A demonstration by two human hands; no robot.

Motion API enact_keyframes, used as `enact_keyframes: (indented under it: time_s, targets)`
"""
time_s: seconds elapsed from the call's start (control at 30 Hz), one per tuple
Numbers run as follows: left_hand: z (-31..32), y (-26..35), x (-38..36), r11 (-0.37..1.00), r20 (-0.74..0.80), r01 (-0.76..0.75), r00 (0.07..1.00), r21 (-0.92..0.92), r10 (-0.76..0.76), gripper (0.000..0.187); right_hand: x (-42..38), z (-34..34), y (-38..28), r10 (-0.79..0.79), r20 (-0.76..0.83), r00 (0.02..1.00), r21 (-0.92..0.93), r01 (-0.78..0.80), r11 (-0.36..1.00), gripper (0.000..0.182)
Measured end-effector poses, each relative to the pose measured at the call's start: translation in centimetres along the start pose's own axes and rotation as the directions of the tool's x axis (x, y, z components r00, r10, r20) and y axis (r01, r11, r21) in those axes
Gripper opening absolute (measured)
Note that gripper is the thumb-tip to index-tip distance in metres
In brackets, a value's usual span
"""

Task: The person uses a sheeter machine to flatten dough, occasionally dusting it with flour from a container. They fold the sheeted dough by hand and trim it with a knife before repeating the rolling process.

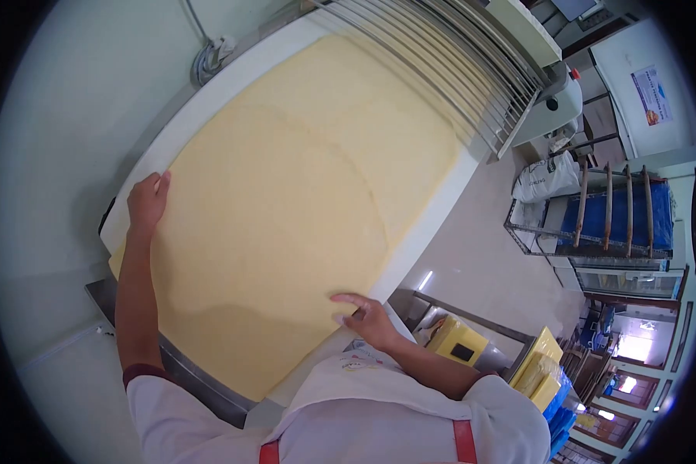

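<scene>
A wide, thin sheet of pale yellow dough [278,209] lies over the white belt [425,224] of a dough sheeter, its near end hanging down over the machine's metal end. My left hand [148,203] is at the sheet's left edge, fingers curled and thumb pressed along the dough's margin. On the opposite side, my right hand [367,321] is near the right edge, thumb and forefinger spread apart with the fingertips over the dough. A faint curved crease runs across the middle of the sheet.
A metal bar guard [441,62] crosses the belt's far end, beside the machine's housing [557,108] with a red button. At right stand a rack [611,216] with blue material, a white sack [547,178] and yellow wrapped blocks [537,371]. A wall is close on the left.
</scene>
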State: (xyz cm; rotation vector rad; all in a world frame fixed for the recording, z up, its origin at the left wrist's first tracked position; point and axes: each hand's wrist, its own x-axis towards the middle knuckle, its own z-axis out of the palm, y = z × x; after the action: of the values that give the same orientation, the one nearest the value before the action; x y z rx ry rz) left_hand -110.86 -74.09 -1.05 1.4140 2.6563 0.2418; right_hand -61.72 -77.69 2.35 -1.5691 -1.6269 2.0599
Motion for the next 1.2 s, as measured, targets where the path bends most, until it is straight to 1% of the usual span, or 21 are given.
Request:
enact_keyframes:
  time_s: [0.03, 0.1, 0.13, 0.17, 0.2, 0.23, 0.27, 0.37, 0.47, 0.5, 0.6, 0.63, 0.73, 0.77, 0.8, 0.9, 1.0, 1.03, 1.07, 1.13, 1.2]
  targets:
    - [0.1, 0.5, -0.1, 1.000, -0.035, 0.000, 0.999, 0.019, 0.001, 0.037, 0.7, -1.4, 1.5, -0.145, 0.047, 0.988, 0.051, 0.143, 0.988, 0.035]
    - [0.6, 1.9, 0.2, 0.999, -0.109, 0.003, 0.994, 0.054, 0.003, 0.038, 1.9, -7.7, 0.7, -0.156, -0.036, 0.987, -0.173, 0.147, 0.974, 0.025]
    - [1.8, 3.1, 0.6, 0.993, -0.205, -0.110, 0.972, 0.042, 0.117, 0.043, 4.1, -12.2, 3.1, -0.148, -0.148, 0.978, 0.167, 0.172, 0.971, 0.023]
    - [4.0, 4.8, 0.7, 0.975, -0.297, -0.219, 0.929, 0.040, 0.221, 0.050, 4.7, -16.8, -0.2, -0.129, -0.359, 0.924, -0.025, 0.129, 0.991, 0.021]
    - [5.3, 7.0, 1.1, 0.945, -0.388, -0.322, 0.866, 0.050, 0.316, 0.059, 6.7, -21.2, -1.8, -0.214, -0.545, 0.811, -0.230, 0.101, 0.968, 0.022]
    - [5.4, 10.8, 1.4, 0.941, -0.308, -0.336, 0.891, 0.045, 0.333, 0.064, 9.1, -24.6, -3.9, -0.442, -0.566, 0.695, -0.482, 0.156, 0.862, 0.028]
    - [5.4, 15.8, 1.6, 0.938, -0.227, -0.346, 0.911, 0.037, 0.345, 0.070, 11.3, -27.3, -5.8, -0.655, -0.512, 0.556, -0.703, 0.167, 0.691, 0.035]
    - [5.7, 27.7, 5.3, 0.908, -0.117, -0.418, 0.902, 0.015, 0.416, 0.069, 18.6, -30.9, -7.8, -0.741, -0.430, 0.515, -0.815, 0.132, 0.564, 0.040]
    - [8.4, 34.6, 12.8, 0.900, -0.077, -0.425, 0.905, -0.099, 0.419, 0.066, 20.0, -31.9, -10.2, -0.471, -0.481, 0.739, -0.382, 0.307, 0.872, 0.056]
    - [8.9, 36.5, 15.3, 0.879, -0.086, -0.463, 0.886, -0.116, 0.455, 0.064, 20.6, -32.9, -9.4, -0.302, -0.516, 0.802, -0.212, 0.223, 0.952, 0.051]
    - [10.3, 40.6, 22.8, 0.840, -0.189, -0.537, 0.835, -0.078, 0.516, 0.060, 21.1, -34.0, -9.3, -0.259, -0.438, 0.861, -0.146, 0.216, 0.965, 0.043]
    - [10.3, 41.3, 24.7, 0.859, -0.121, -0.502, 0.863, -0.099, 0.490, 0.058, 21.5, -34.1, -9.0, -0.285, -0.475, 0.832, -0.205, 0.210, 0.956, 0.033]
    - [8.1, 42.1, 27.6, 0.891, 0.042, -0.421, 0.900, -0.170, 0.434, 0.050, 21.2, -32.6, -10.6, -0.377, -0.463, 0.802, 0.053, 0.449, 0.892, 0.031]
    - [6.5, 42.0, 27.6, 0.883, 0.077, -0.422, 0.893, -0.204, 0.444, 0.047, 21.5, -33.2, -9.6, -0.317, -0.379, 0.870, 0.169, 0.402, 0.900, 0.036]
    - [5.9, 41.9, 27.7, 0.874, 0.112, -0.425, 0.881, -0.237, 0.459, 0.044, 21.7, -33.4, -9.4, -0.298, -0.373, 0.878, 0.202, 0.390, 0.898, 0.039]
    - [7.5, 41.2, 28.3, 0.855, -0.004, -0.470, 0.877, -0.219, 0.481, 0.038, 22.1, -33.0, -9.9, -0.197, -0.377, 0.905, 0.346, 0.335, 0.876, 0.057]
    - [9.5, 40.0, 28.2, 0.772, -0.120, -0.522, 0.848, -0.362, 0.517, 0.038, 21.6, -33.7, -12.7, -0.042, -0.169, 0.985, 0.520, 0.125, 0.845, 0.062]
    - [9.6, 39.6, 28.1, 0.739, -0.128, -0.522, 0.844, -0.426, 0.521, 0.035, 21.7, -33.8, -12.1, -0.078, -0.233, 0.969, 0.398, 0.168, 0.902, 0.056]
    - [8.8, 39.1, 27.6, 0.710, -0.134, -0.513, 0.844, -0.482, 0.519, 0.033, 21.6, -34.4, -11.6, -0.067, -0.182, 0.981, 0.417, 0.139, 0.898, 0.053]
    - [5.8, 38.3, 25.0, 0.713, -0.173, -0.564, 0.819, -0.415, 0.547, 0.027, 21.1, -35.0, -10.3, -0.037, -0.060, 0.997, 0.460, 0.061, 0.886, 0.048]
    - [4.5, 36.5, 21.6, 0.716, -0.216, -0.578, 0.814, -0.391, 0.540, 0.022, 19.9, -33.7, -9.8, -0.177, -0.086, 0.980, 0.322, 0.196, 0.926, 0.039]
